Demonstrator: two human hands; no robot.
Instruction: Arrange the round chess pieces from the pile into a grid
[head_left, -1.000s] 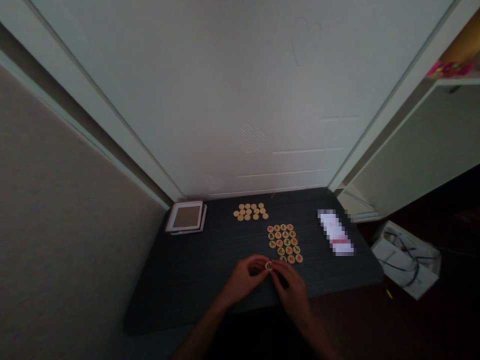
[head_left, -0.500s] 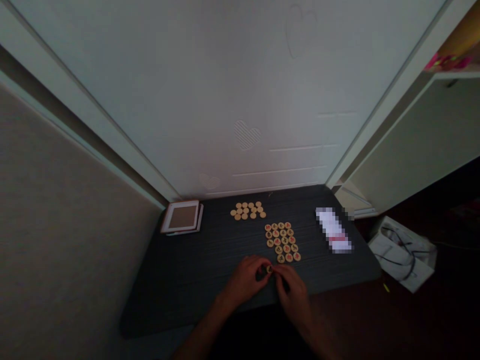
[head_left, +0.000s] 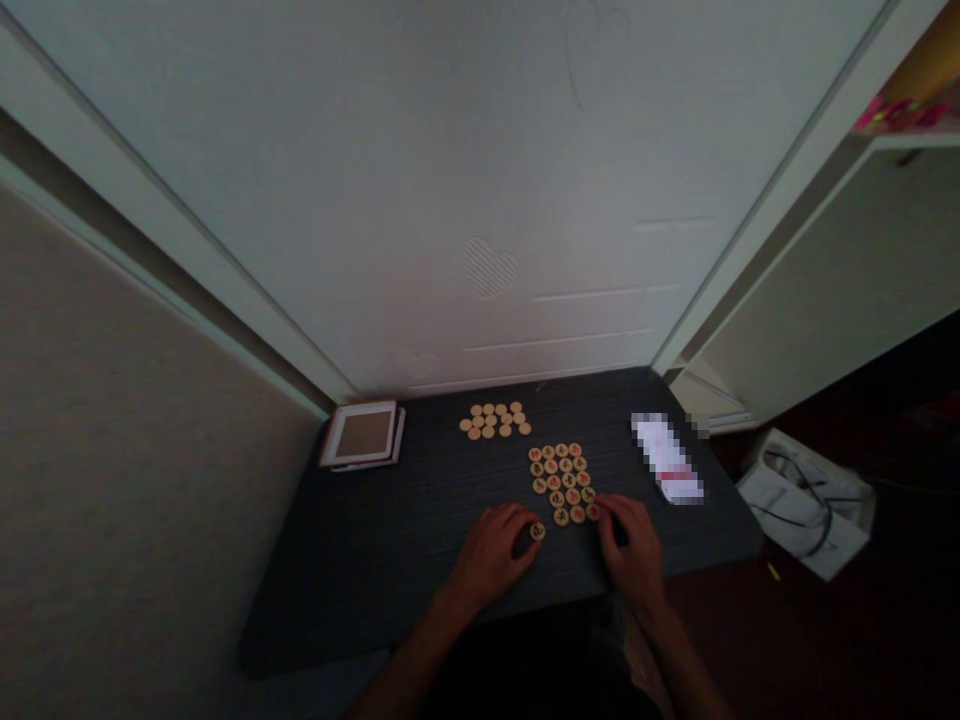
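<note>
1. A dark counter [head_left: 390,570] fills the lower middle of the frame; the left hand [head_left: 491,555] rests at bottom centre, fingers narrow, pinching a single disc [head_left: 537,531] at their tips; I cannot tell whether the disc is lifted or lying flat.
2. A second ago both hands met around that disc; now the right hand [head_left: 631,545] has let go and moved rightward; it is loosely curled with nothing seen in its grip, fingertips at the lower right corner of the marked discs [head_left: 561,483].
3. So the single disc is with the left hand alone, just below and left of that block, not touching it.
4. Higher up lie the plain discs [head_left: 495,421]; a square box [head_left: 362,436] sits upper left; a blurred white item [head_left: 667,460] lies at right.
</note>
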